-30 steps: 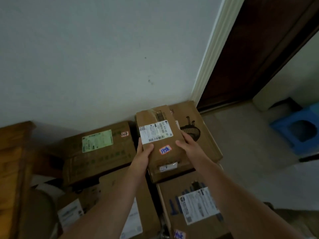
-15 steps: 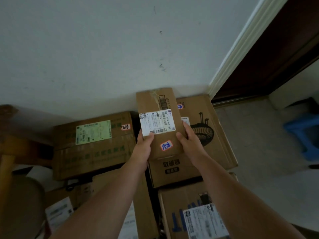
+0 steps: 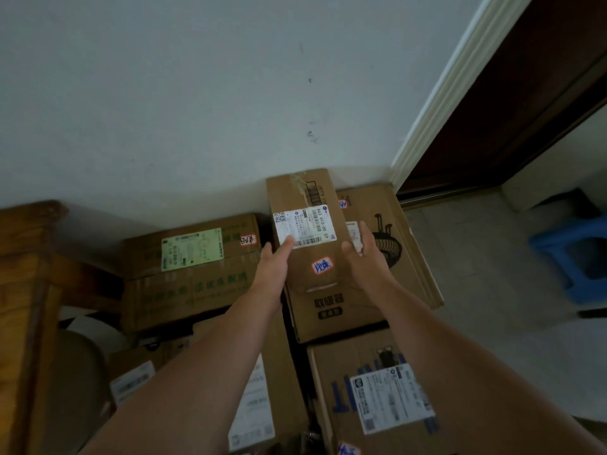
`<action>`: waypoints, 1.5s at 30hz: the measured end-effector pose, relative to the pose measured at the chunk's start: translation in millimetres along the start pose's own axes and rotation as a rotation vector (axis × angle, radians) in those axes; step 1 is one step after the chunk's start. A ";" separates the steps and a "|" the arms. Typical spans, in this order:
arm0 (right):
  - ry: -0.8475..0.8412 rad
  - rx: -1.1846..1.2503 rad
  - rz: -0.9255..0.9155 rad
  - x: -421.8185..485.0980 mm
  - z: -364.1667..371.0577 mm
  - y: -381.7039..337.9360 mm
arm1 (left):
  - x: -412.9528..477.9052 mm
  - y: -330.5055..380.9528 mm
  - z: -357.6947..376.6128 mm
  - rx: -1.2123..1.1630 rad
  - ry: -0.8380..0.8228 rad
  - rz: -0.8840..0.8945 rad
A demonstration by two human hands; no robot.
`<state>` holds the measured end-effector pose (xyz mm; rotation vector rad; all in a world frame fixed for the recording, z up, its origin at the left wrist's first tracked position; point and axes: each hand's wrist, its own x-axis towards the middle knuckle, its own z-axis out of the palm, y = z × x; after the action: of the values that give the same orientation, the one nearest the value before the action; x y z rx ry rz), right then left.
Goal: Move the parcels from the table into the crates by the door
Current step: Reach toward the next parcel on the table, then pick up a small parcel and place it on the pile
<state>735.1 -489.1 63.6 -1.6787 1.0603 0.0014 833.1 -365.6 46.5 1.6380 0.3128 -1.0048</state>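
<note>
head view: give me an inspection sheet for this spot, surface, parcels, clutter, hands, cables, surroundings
surface: tiled floor, cardboard boxes packed along the wall
job's things: small parcel held over the fan-print box; contact cannot be told
clutter: green-label box, white-label box nearer the camera
grippers: left hand grips the parcel's left edge, thumb on its label; right hand against the right edge, fingers straight
cables: nothing seen
surroundings: white wall, dark door, blue stool, wooden furniture at left
</note>
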 end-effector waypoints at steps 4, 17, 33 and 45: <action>0.065 0.120 0.056 -51.1 -11.7 -19.9 | -50.3 24.0 -17.1 0.030 -0.007 0.077; 0.136 0.175 -0.185 -234.6 19.3 -86.9 | -224.3 36.2 -110.9 0.031 -0.062 0.423; 0.016 0.174 -0.385 -396.1 135.6 -105.9 | -351.0 -43.1 -290.9 -0.092 0.121 0.535; -0.230 0.109 -0.583 -516.3 379.0 -184.8 | -415.4 -78.7 -576.3 -0.203 0.348 0.617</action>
<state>727.4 131.5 306.6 -1.7830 0.3700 -0.2302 787.3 299.4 304.4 1.5721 0.1164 -0.2164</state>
